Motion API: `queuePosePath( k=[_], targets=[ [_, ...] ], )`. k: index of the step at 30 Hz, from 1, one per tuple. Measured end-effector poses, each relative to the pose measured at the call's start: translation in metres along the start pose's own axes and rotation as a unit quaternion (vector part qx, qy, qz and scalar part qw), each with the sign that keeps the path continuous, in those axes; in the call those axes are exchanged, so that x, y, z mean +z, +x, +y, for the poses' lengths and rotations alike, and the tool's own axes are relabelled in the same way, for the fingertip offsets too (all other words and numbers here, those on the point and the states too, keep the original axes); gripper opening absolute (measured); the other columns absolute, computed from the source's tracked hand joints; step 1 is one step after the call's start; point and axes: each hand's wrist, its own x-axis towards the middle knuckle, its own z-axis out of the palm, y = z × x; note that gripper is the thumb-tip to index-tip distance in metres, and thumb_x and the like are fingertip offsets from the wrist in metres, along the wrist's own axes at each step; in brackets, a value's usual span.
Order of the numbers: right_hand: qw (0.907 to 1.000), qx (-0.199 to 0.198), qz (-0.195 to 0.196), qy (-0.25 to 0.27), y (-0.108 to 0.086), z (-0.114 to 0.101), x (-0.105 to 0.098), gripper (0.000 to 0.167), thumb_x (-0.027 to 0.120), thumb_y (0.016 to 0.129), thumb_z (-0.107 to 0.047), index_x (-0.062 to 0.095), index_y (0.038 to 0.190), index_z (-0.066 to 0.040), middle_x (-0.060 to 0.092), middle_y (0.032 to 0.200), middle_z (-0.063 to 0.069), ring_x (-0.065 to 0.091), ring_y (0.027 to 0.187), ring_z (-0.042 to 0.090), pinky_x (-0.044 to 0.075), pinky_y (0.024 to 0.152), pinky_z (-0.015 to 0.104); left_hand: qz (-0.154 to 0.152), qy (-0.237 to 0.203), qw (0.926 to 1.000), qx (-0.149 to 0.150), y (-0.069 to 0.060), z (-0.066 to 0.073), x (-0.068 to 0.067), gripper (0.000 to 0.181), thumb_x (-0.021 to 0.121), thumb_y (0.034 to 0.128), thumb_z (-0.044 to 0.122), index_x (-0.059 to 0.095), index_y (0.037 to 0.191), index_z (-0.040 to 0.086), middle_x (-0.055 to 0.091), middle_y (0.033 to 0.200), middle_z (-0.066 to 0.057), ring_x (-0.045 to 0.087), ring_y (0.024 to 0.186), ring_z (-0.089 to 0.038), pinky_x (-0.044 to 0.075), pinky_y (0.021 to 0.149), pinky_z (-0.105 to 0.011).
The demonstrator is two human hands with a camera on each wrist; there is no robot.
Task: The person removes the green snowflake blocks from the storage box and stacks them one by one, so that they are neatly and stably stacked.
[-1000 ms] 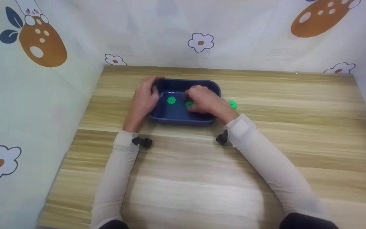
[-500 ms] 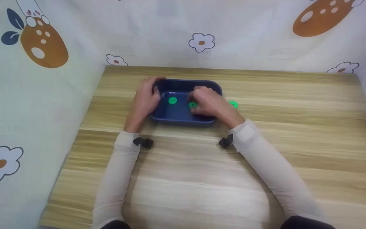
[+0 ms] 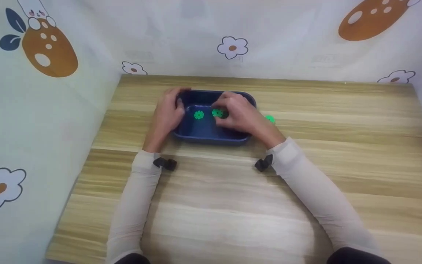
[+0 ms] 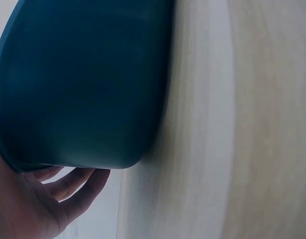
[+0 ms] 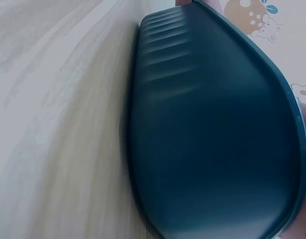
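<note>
A dark blue rectangular bin (image 3: 211,141) stands on the wooden table. My left hand (image 3: 167,112) grips its left end, the thumb over the rim; the left wrist view shows fingers (image 4: 83,191) along the outside of the bin (image 4: 83,89). Inside the bin, my right hand (image 3: 238,112) pinches a green notched disc (image 3: 217,113) between thumb and fingers. A second green notched disc (image 3: 199,115) lies on the bin floor, left of the right hand. In the right wrist view the bin's wall (image 5: 207,129) hides most of the right hand.
Another green disc (image 3: 270,119) lies on the table (image 3: 324,146) just right of the bin, partly hidden behind the right wrist. A patterned wall covering (image 3: 280,44) rises at the table's back edge, and another stands along the left.
The right hand and its green disc shifted slightly right, then went up and a little left, away from me. The left hand stays on the rim. The bin has hardly moved.
</note>
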Motion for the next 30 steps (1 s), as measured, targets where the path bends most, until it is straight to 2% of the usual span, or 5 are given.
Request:
queuePosePath(
  k=[4,7,11,22,30],
  targets=[
    [0.9973,-0.031,0.064,0.016,-0.005,-0.003,-0.002,0.033,0.080,0.091,-0.024,0.081,0.120,-0.007,0.072,0.113,0.010,0.067,0.100,0.026,0.058,0.090,0.042,-0.002,0.004,1.0000,-0.001,0.000,0.002,-0.001,0.049,0.050,0.1004,0.000,0.070,0.142,0.015,0.068,0.146,-0.010,0.058,0.143,-0.028,0.043,0.125,-0.048],
    [0.9914,-0.058,0.112,0.036,-0.008,-0.004,-0.006,0.030,0.079,0.093,-0.020,0.081,0.119,-0.006,0.071,0.114,0.011,0.070,0.100,0.025,0.060,0.091,0.039,0.001,0.006,1.0000,0.000,-0.001,0.002,-0.001,0.049,0.050,0.1002,0.000,0.071,0.142,0.016,0.069,0.146,-0.010,0.059,0.141,-0.029,0.044,0.124,-0.049],
    [0.9843,-0.075,0.147,0.062,-0.014,-0.003,-0.013,0.029,0.078,0.094,-0.016,0.080,0.120,-0.005,0.071,0.118,0.012,0.071,0.105,0.023,0.062,0.093,0.036,0.002,0.004,1.0000,0.006,0.000,0.001,-0.001,0.049,0.050,0.0999,-0.002,0.071,0.141,0.014,0.069,0.145,-0.011,0.059,0.141,-0.030,0.044,0.124,-0.048],
    [0.9848,-0.061,0.148,0.067,-0.047,0.004,-0.033,0.032,0.079,0.093,-0.013,0.078,0.125,-0.008,0.074,0.123,0.007,0.073,0.106,0.020,0.064,0.096,0.038,-0.002,-0.001,1.0000,0.004,-0.001,0.001,-0.001,0.050,0.048,0.0987,-0.002,0.071,0.140,0.013,0.068,0.146,-0.012,0.059,0.142,-0.029,0.044,0.124,-0.048],
    [0.9841,-0.081,0.149,0.053,-0.074,0.015,-0.044,0.032,0.078,0.091,-0.008,0.077,0.123,-0.004,0.073,0.117,0.009,0.074,0.101,0.017,0.064,0.090,0.041,-0.003,-0.005,1.0000,0.003,-0.001,0.001,-0.001,0.048,0.048,0.0996,-0.002,0.071,0.140,0.012,0.068,0.146,-0.013,0.058,0.143,-0.031,0.042,0.125,-0.050]
  ],
)
